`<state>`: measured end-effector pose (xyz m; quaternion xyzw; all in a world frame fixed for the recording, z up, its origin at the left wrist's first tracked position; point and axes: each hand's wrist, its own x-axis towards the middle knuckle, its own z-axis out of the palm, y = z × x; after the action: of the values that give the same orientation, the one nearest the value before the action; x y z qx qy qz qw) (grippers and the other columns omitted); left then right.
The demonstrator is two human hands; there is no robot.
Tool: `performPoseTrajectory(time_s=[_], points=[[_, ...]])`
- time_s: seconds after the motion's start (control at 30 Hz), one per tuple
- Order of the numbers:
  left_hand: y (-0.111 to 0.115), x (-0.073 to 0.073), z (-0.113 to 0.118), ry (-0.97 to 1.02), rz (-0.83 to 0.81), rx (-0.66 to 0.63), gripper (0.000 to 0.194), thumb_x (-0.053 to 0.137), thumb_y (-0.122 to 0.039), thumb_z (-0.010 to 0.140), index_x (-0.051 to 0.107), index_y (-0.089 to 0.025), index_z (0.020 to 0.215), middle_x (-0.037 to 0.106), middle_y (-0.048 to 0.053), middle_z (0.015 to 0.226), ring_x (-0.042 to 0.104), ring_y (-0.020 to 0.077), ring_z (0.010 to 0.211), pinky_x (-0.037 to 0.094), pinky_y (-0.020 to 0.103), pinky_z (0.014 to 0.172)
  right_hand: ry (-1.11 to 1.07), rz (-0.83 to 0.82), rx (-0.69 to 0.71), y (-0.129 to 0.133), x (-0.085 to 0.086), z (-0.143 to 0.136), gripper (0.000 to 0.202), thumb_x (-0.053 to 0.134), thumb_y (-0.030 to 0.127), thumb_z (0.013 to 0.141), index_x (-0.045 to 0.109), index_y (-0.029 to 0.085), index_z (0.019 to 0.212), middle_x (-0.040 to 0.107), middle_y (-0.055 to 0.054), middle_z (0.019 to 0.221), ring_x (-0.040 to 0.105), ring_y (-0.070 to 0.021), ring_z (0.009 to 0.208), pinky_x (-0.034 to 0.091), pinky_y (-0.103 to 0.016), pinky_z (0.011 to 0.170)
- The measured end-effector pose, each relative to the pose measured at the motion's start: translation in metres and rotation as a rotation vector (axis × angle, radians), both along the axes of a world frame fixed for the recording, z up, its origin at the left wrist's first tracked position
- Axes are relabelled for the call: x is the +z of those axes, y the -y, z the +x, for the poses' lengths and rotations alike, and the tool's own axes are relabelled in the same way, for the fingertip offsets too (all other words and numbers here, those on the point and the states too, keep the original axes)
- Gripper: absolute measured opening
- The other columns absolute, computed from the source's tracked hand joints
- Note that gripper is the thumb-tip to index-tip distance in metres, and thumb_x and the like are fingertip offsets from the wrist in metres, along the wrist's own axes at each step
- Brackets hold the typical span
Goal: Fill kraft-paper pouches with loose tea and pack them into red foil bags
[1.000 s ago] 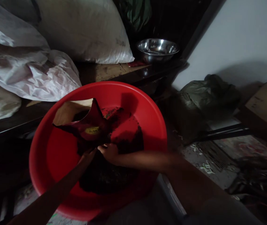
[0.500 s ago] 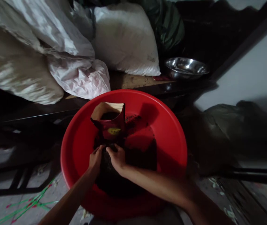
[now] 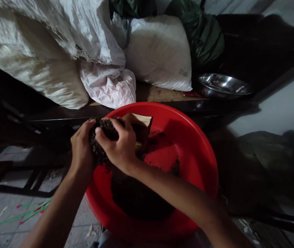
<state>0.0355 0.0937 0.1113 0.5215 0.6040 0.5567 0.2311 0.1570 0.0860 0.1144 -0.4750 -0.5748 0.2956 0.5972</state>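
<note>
Between them, my left hand (image 3: 81, 146) and my right hand (image 3: 122, 143) clasp a clump of dark, crumbly material (image 3: 100, 144) that looks like soil or dried tea leaves. The clump is raised over the left rim of a red plastic basin (image 3: 195, 148), and a few bits hang below it. Behind my right hand stands an opened dark red paper bag (image 3: 144, 132) with a pale inside and a yellow label, partly hidden by that hand. More of the dark material (image 3: 141, 196) is heaped in the basin's lower part, with crumbs scattered towards the back.
White woven sacks (image 3: 159, 51) and a pinkish plastic bag (image 3: 109, 84) rest on a dark bench behind the basin. A steel bowl (image 3: 224, 86) sits at the bench's right. Green strips with red tips (image 3: 30, 213) lie on the tiled floor at left.
Both hands have risen from the heap in the basin, up and to the left, with a clump of the dark material between them. My right hand now covers part of the bag.
</note>
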Motion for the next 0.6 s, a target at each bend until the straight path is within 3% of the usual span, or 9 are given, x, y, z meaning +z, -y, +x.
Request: performPoseTrajectory(time_s=[0.1,0.2,0.37,0.47,0.6], points=[[-0.032,0.03,0.028,0.158,0.143,-0.135,0.02,0.071,-0.038,0.089,0.073,-0.018,0.092,0.065,0.001,0.085,0.06,0.0154,0.084,0.053,0.025,0.075,-0.105,0.054,0.062,-0.029,0.018,0.023,0.044,0.06,0.059,0.093,0.072,0.024,0.116,0.063,-0.004,0.117,0.059,-0.0239,0.124,0.042,-0.048,0.118],[-0.07,0.038,0.064,0.351,0.174,-0.175,0.021,0.069,-0.035,0.087,0.067,-0.017,0.076,0.056,-0.001,0.071,0.054,0.0124,0.07,0.048,0.025,0.066,-0.226,0.104,0.047,-0.064,0.015,0.048,0.047,0.062,0.062,0.091,0.07,0.022,0.114,0.066,-0.003,0.115,0.06,-0.0232,0.122,0.043,-0.049,0.116],[-0.111,0.014,0.093,0.463,0.145,-0.175,0.02,0.072,-0.036,0.08,0.072,-0.016,0.084,0.064,0.001,0.078,0.057,0.0129,0.073,0.049,0.025,0.07,-0.342,0.034,-0.067,-0.113,-0.012,0.069,0.036,0.066,0.052,0.086,0.072,0.02,0.1,0.073,-0.003,0.099,0.065,-0.0186,0.096,0.052,-0.04,0.104],[-0.115,0.0,0.094,0.481,0.125,-0.133,0.022,0.073,-0.036,0.079,0.074,-0.017,0.09,0.068,0.002,0.083,0.06,0.0141,0.078,0.05,0.025,0.072,-0.447,-0.038,-0.08,-0.123,-0.021,0.071,0.031,0.067,0.045,0.082,0.074,0.019,0.098,0.075,-0.001,0.095,0.066,-0.017,0.091,0.054,-0.034,0.095],[-0.107,-0.006,0.093,0.554,0.13,-0.097,0.027,0.074,-0.039,0.077,0.073,-0.016,0.093,0.068,0.002,0.085,0.06,0.0134,0.077,0.05,0.024,0.071,-0.586,-0.112,-0.048,-0.121,-0.021,0.07,0.034,0.068,0.041,0.077,0.075,0.018,0.102,0.076,0.0,0.095,0.067,-0.0165,0.092,0.055,-0.03,0.086]])
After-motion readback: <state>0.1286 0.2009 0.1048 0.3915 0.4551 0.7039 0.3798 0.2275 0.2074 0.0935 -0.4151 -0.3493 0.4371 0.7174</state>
